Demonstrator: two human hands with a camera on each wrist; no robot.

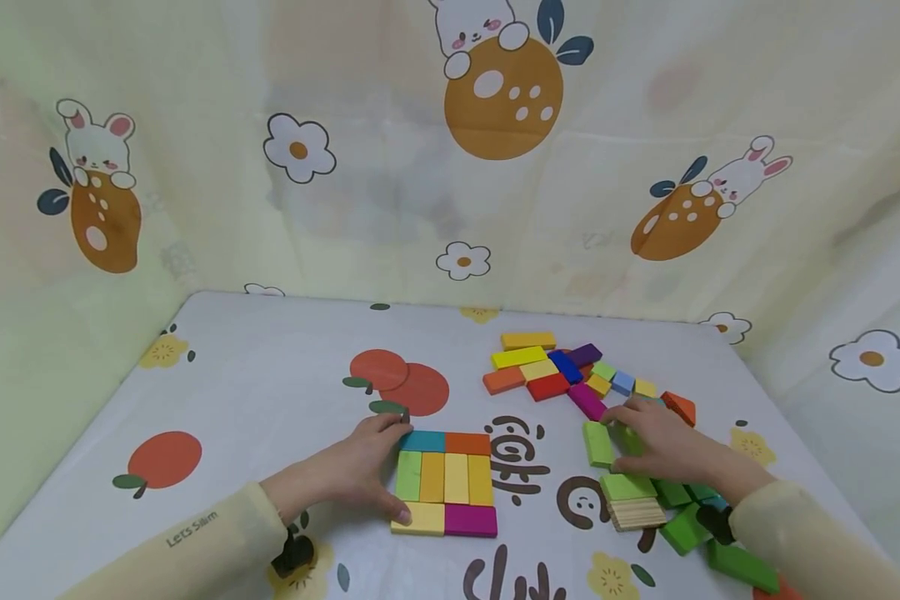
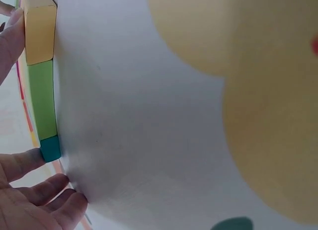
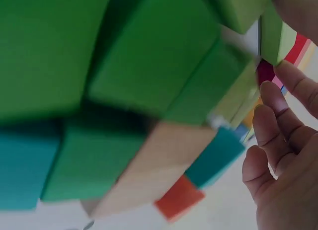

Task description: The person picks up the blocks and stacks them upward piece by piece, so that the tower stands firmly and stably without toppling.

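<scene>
My left hand (image 1: 363,467) spans the left side of a flat rectangle of blocks. Its thumb touches a pale yellow block (image 1: 423,518) at the near corner, and its index finger reaches the teal block (image 1: 422,441) at the far corner. An upright light green block (image 1: 409,477) and several yellow ones stand between, beside an orange block (image 1: 467,442) and a purple block (image 1: 470,521). My right hand (image 1: 663,442) is over the loose blocks at the right. Its thumb and index finger pinch the ends of a light green block (image 3: 271,36); the other fingers curve loosely.
Green blocks (image 1: 682,527) and a bare wood-grain block (image 1: 636,514) lie under and near the right wrist. Farther back is a mixed cluster with a red block (image 1: 547,387) and a blue block (image 1: 566,367). A printed cloth (image 1: 270,358) covers the table; patterned curtains (image 1: 375,208) hang around it.
</scene>
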